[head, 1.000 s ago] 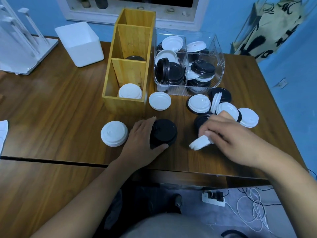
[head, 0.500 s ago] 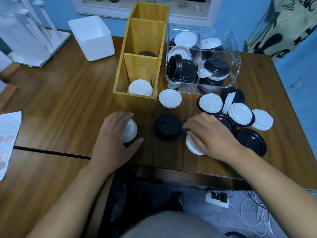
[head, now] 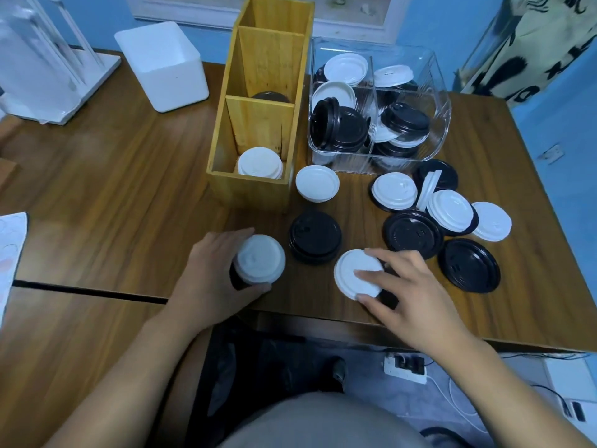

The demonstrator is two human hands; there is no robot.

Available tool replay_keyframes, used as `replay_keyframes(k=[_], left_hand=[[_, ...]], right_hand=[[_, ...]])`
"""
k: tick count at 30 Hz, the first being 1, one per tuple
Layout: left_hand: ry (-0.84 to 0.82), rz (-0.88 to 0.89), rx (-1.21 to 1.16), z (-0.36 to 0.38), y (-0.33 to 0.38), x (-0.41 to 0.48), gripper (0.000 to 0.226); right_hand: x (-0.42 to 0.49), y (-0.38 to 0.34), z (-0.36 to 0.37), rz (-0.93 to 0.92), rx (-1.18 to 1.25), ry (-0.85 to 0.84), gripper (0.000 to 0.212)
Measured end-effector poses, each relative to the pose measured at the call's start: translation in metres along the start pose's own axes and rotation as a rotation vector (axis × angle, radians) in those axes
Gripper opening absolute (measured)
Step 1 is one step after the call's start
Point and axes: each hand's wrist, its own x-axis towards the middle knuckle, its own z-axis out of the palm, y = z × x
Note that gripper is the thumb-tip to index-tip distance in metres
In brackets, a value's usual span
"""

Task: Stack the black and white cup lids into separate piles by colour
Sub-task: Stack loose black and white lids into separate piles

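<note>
Room: blue walls showing behind a white-framed ledge, patterned cloth hanging at far right, power strip (head: 405,367) and cables lying on the floor below.
Surface: brown wood-grain table (head: 113,195) — smooth, probably letting lids slide; front edge running just beside both hands.
Wooden organiser (head: 258,124): standing upright at centre, holding a white stack (head: 260,163) in the near compartment, something dark in the far one.
Clear bin (head: 378,105): sitting just right of the organiser, holding mixed black and white lids.
Left hand (head: 213,273): curling around a white lid pile (head: 258,258), thumb and fingers gripping its sides.
Right hand (head: 410,292): grasping a single white lid (head: 357,273) by the rim, tilting it off the table.
Black pile (head: 315,236): resting between the hands, untouched.
Loose lids (head: 442,215): lying overlapped at right, both colours, two black ones upside down.
Handling: judging them light, thin, slightly flexible — likely slipping if pinched flat.
Hold: taking the rim with fingertips on opposite sides, seating each one squarely on its own colour.
</note>
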Motion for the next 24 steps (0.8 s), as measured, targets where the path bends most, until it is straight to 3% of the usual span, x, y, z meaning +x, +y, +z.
replay_keyframes(k=[4,8,14,24], left_hand=[[-0.013,0.057,-0.013,0.014,0.011,0.000,0.098],[-0.025,0.079,-0.025,0.019,0.017,-0.001,0.097],[-0.077,0.082,-0.058,0.018,0.012,-0.001,0.100],[-0.107,0.120,-0.133,0.015,0.010,0.000,0.097]], right_hand=[[0.000,-0.005,-0.001,0.096,0.127,-0.044,0.059],[0.005,-0.011,-0.003,0.183,0.046,-0.065,0.077],[0.008,-0.017,0.001,0.193,0.103,-0.125,0.080],[0.036,-0.038,-0.004,-0.008,0.271,-0.187,0.082]])
